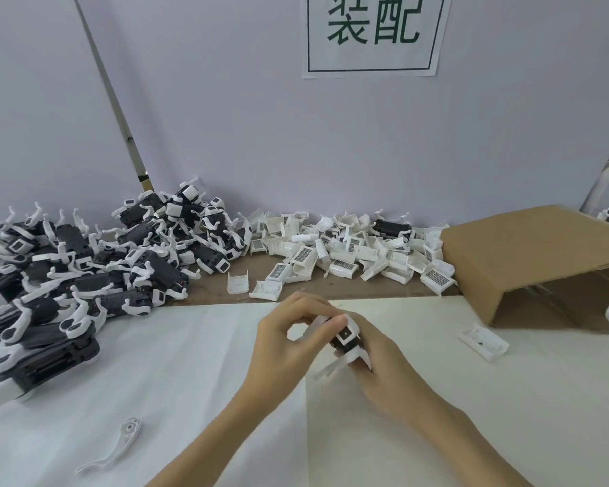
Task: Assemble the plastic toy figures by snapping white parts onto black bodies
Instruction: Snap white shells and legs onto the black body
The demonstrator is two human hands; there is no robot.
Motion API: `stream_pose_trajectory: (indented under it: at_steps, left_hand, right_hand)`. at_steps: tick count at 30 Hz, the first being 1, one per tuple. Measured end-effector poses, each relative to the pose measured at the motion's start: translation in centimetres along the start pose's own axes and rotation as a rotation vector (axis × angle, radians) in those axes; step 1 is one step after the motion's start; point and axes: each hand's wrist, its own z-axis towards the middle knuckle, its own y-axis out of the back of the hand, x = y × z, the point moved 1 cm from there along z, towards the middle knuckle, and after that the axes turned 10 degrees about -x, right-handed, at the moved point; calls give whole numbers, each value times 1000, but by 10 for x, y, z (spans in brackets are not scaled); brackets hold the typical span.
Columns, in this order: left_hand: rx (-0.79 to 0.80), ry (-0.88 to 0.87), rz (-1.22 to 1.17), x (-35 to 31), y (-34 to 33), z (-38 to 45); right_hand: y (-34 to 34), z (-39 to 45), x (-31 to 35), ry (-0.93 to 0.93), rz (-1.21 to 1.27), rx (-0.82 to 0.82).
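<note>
Both hands meet over the white sheet at the middle of the table, around one toy figure point(347, 337) with a black body and white parts. My left hand point(285, 346) pinches a white part at the figure's upper end with curled fingers. My right hand point(380, 360) grips the figure from the right and below; a white leg sticks out under it. Much of the body is hidden by fingers. A heap of black-and-white figures point(85, 272) covers the left side. White shell parts point(341, 251) lie piled along the back wall.
A tilted cardboard box point(542, 261) stands at the right. One white shell point(484, 340) lies before it, and a loose white leg point(120, 444) lies at the front left. Two white shells point(254, 284) sit on the brown board near the heap. A paper sign hangs on the wall.
</note>
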Motion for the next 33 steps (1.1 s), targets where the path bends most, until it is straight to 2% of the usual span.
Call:
stream_pose_trajectory:
  at_steps: [2, 5, 7, 9, 13, 16, 18, 20, 23, 25, 27, 30, 33]
  left_hand:
    - [26, 112, -42, 1, 5, 4]
    - [131, 105, 104, 12, 15, 8]
    - [176, 114, 119, 20, 21, 9]
    - [128, 179, 33, 27, 23, 10]
    - [12, 272, -10, 36, 23, 10]
    - [101, 274, 28, 40, 31, 14]
    - [263, 157, 227, 43, 38, 16]
    - [369, -101, 518, 46, 41, 14]
    - [291, -390, 660, 46, 39, 10]
    - [242, -447, 666, 44, 38, 9]
    - [205, -368, 612, 40, 38, 11]
    - [168, 22, 265, 34, 31, 7]
    - [47, 332, -35, 30, 13, -3]
  right_hand:
    - [3, 2, -2, 23, -76, -18]
    - [8, 7, 0, 37, -263, -130]
    - [12, 7, 1, 27, -279, -182]
    - [17, 7, 2, -17, -216, -201]
    - [24, 10, 0, -270, 50, -129]
    - [28, 12, -3, -252, 96, -134]
    - [31, 10, -5, -128, 29, -154]
    - [32, 9, -5, 74, -172, -145]
    - [29, 11, -1, 323, -427, -176]
    - [30, 13, -1, 328, -410, -196]
    - [34, 13, -2, 177, -257, -198]
    - [30, 10, -5, -86, 13, -195]
    - [14, 6, -3, -203, 147, -208]
